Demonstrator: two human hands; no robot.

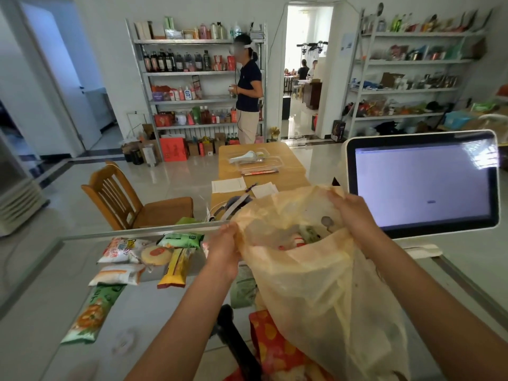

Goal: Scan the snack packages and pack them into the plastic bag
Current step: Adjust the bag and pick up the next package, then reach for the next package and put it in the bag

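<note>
I hold a translucent yellow plastic bag (pixel 316 284) open above the glass counter. My left hand (pixel 224 250) grips its left rim and my right hand (pixel 354 213) grips its far right rim. Some packages lie inside the bag, dimly seen through its mouth. Several snack packages lie on the counter to the left: a green one (pixel 181 240), a yellow one (pixel 176 268), a round biscuit pack (pixel 156 254), two white ones (pixel 119 250) (pixel 118 274) and a long green one (pixel 92 314). A red-orange package (pixel 275 350) lies below the bag.
A black scanner handle (pixel 233 336) stands near the counter's front, between my arms. A white-framed screen (pixel 423 185) stands at the right. Beyond the counter are a wooden chair (pixel 123 199), a wooden table (pixel 261 163), stocked shelves and a person (pixel 248 92) standing.
</note>
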